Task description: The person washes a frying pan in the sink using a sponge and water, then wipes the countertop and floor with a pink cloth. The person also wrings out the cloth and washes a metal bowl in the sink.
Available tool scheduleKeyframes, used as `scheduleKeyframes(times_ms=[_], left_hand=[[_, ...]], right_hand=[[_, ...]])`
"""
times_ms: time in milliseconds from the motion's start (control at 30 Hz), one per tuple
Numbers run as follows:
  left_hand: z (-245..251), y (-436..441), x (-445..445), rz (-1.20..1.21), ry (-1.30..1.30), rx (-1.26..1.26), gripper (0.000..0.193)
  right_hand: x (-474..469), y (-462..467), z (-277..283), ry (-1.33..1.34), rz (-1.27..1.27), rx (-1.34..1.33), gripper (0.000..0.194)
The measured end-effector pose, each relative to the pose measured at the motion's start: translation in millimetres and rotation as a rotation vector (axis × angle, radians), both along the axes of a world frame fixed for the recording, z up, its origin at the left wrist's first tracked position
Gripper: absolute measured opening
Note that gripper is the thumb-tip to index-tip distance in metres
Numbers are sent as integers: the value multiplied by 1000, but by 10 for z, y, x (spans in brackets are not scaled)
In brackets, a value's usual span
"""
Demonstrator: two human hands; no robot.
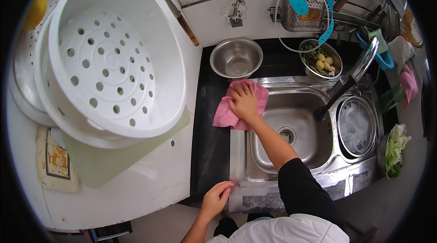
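My right hand (pixel 244 103) holds a pink cloth (pixel 223 111) down with its fingers spread. The cloth lies partly on the black countertop (pixel 211 154) and partly over the left rim of a stainless steel sink (pixel 307 130). Just beyond the cloth stands a stainless steel bowl (pixel 236 59) with nothing in it. My left hand (pixel 215 199) holds nothing; its fingers are loosely bent near the counter's front edge, at the lower left corner of the sink surround. My right forearm crosses above the sink basin and hides part of it.
White perforated plastic baskets (pixel 111 58) lean at the left over a pale green mat (pixel 116 161). A pot of green vegetables and peeled pale pieces (pixel 321 60) stands behind the sink. The faucet (pixel 351 75) rises at right, near a round side basin (pixel 356 127) and leafy greens (pixel 396 150).
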State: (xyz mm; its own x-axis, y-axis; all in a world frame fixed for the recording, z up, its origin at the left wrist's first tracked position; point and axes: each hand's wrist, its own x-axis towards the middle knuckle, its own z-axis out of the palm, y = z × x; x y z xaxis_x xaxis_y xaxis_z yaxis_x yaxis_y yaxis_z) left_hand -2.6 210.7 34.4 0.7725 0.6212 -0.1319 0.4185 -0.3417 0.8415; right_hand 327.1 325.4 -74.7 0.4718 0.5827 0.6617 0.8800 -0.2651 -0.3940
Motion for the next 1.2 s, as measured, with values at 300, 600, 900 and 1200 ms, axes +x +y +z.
scheduleKeyframes(times_ms=[300, 600, 900, 1200], left_hand=[[-230, 1044, 1495, 128, -308, -322, 37], [-249, 2488, 3201, 451, -274, -586, 37], [345, 2346, 2903, 411, -382, -543, 34], [148, 2339, 2854, 498, -462, -686, 24]], right_hand=[[149, -105, -8, 36, -34, 21, 34], [136, 6, 9, 41, 11, -5, 37], [505, 965, 52, 232, 306, -422, 42], [1682, 543, -147, 61, -234, -163, 45]])
